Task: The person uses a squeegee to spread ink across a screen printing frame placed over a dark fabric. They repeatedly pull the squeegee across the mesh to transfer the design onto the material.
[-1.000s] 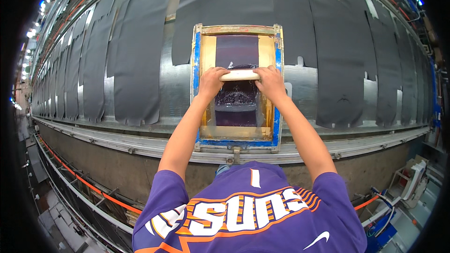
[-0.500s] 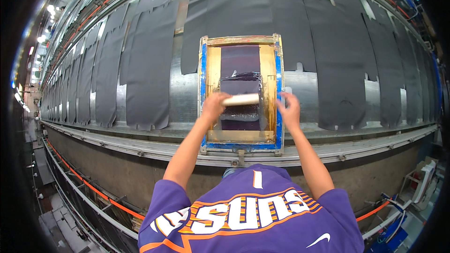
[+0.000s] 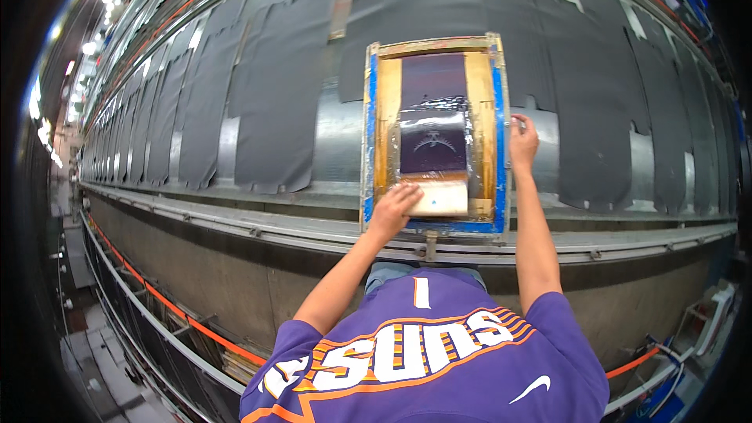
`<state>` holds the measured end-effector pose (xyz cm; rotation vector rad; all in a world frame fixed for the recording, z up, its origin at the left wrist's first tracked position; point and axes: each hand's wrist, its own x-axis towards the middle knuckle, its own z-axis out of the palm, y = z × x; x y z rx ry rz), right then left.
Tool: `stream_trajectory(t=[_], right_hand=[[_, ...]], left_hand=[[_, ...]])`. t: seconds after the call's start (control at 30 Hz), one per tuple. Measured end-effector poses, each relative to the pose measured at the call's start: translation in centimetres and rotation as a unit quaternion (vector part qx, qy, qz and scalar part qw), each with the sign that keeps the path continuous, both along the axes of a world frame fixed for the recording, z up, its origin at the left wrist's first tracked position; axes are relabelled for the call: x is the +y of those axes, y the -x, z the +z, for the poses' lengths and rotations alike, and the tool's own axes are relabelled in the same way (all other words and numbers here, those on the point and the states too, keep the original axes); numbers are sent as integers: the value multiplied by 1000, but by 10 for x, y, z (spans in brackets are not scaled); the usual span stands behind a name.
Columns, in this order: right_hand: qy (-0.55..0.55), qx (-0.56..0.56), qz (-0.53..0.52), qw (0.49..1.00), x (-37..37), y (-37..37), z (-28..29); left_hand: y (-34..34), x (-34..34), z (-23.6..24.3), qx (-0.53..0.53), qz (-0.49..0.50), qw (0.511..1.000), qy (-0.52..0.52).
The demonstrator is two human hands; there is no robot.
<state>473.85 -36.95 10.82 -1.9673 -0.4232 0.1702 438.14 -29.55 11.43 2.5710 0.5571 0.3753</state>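
A wooden printing screen frame (image 3: 379, 117) with blue taped edges lies flat on the long table, its dark purple mesh (image 3: 432, 102) in the middle. My left hand (image 3: 394, 210) grips a pale wooden squeegee (image 3: 441, 198) at the near end of the mesh. My right hand (image 3: 522, 141) rests on the frame's right outer edge, fingers closed over the rim.
Dark grey cut fabric pieces (image 3: 270, 102) lie in a row along the whole printing table, left and right of the frame. A metal rail (image 3: 235, 223) runs along the table's near edge. An orange cable (image 3: 196, 325) hangs below.
The squeegee has been pulled toward me from the mesh's middle to its near end. My right hand left the squeegee and went to the frame's right edge.
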Motion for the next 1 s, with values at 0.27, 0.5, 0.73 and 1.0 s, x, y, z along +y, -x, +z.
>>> stream_trajectory(t=[0.27,0.5,0.73,1.0], right_hand=[[-107,22,25,994,123,154,-17],[-66,66,44,995,244,321,-19],[-25,35,35,998,268,362,-21],[242,-114,136,954,259,343,-3]], left_hand=[[144,102,29,5,39,999,4],[294,234,35,51,41,997,-45],[355,246,29,56,40,997,-44],[329,300,0,37,34,993,-110]])
